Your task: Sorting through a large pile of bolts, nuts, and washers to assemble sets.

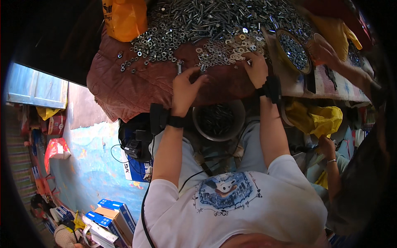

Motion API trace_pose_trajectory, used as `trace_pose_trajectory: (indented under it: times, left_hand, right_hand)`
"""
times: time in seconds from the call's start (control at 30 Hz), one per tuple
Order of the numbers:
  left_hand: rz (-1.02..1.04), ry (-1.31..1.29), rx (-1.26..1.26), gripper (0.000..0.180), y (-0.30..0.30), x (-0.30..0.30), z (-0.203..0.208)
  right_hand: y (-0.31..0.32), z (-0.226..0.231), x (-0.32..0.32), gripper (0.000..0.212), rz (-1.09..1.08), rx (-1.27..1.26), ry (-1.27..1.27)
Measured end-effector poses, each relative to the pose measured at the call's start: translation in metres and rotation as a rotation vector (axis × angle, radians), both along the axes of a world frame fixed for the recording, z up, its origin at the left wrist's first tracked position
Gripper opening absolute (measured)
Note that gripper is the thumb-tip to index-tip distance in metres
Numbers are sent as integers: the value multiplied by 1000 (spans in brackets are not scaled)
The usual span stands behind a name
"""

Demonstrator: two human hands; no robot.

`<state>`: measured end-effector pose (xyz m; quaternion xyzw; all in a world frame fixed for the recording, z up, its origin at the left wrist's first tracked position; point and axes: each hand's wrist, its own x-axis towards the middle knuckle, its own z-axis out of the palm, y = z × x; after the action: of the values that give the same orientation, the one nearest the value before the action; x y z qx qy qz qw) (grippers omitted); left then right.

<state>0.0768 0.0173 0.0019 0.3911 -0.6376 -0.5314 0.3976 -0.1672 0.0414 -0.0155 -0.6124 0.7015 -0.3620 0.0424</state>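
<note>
My left hand (187, 90) is at the near edge of the red-brown cloth, fingers curled. A metal bolt (180, 67) sticks up from its fingers. Another bolt (203, 67) stands just beyond the thumb and index finger, and I cannot tell whether they touch it. My right hand (257, 70) reaches into the pale flat washers (242, 44), fingers bent inward. A small bright bit shows between its thumb and index finger, too small to name. Between the hands lie thin ring washers (213, 51). Farther left are many hex nuts (159, 45).
A heap of bolts (219, 18) covers the far side. At right, a round tray (307, 68) holds small metal parts, and another person's arm (337, 62) reaches in. A bucket (240, 128) of dark parts stands between my knees. An orange bag (128, 20) sits far left.
</note>
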Motion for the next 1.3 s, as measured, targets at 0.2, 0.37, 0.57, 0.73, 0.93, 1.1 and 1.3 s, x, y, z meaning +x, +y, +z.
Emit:
trace_pose_trajectory:
  times: [0.2, 0.37, 0.57, 0.73, 0.93, 1.1, 1.3]
  left_hand:
    - [15, 0, -12, 24, -2, 1, -2]
    - [27, -49, -45, 25, -3, 2, -4]
    - [40, 39, 37, 24, -3, -1, -6]
    - [21, -33, 7, 22, 0, -4, -4]
    - [-18, -68, 20, 23, 1, -7, -1]
    - [-43, -44, 14, 25, 1, -14, -4]
    - [-44, -186, -141, 30, 3, -16, -3]
  right_hand:
    - [-2, -8, -1, 18, 11, -43, 76]
    - [-7, -11, 7, 17, 68, -18, 58]
    - [-13, -13, 7, 16, 89, -58, 210]
    - [-16, -12, 1, 13, 104, -41, 73]
    - [-14, -3, -4, 16, 70, -24, -187]
    - [7, 28, 30, 20, 320, -12, -692]
    - [13, 36, 50, 27, 486, 3, -605]
